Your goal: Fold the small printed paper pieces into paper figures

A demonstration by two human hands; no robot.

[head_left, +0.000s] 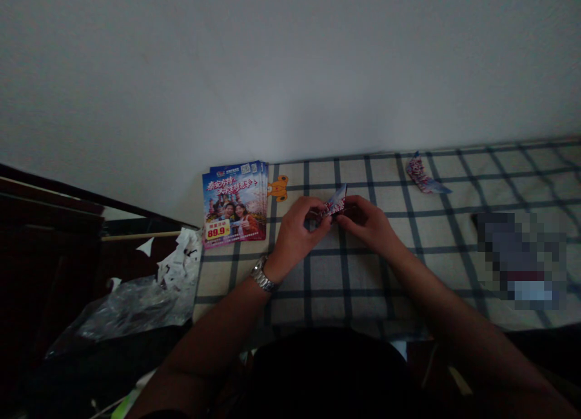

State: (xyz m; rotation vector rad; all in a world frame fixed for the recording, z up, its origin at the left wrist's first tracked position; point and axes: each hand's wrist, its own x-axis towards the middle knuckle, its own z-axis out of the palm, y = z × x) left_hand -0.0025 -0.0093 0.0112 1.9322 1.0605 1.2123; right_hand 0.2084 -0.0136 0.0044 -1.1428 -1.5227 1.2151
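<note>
Both of my hands meet over the checked tablecloth (408, 249) and pinch a small folded piece of printed paper (334, 204). My left hand (297, 225), with a metal watch on its wrist, grips the paper's left end. The paper's right end is gripped by my right hand (367, 222). One pointed corner of the paper sticks up between the fingers. Left of my hands lies a stack of colourful flyers (233, 204) against the wall.
A second folded paper piece (422, 175) lies at the back right near the wall. An orange cartoon print (278, 188) shows on the cloth beside the flyers. A clear plastic bag with paper scraps (145, 292) hangs off the table's left edge. A blurred dark object (521, 255) sits at right.
</note>
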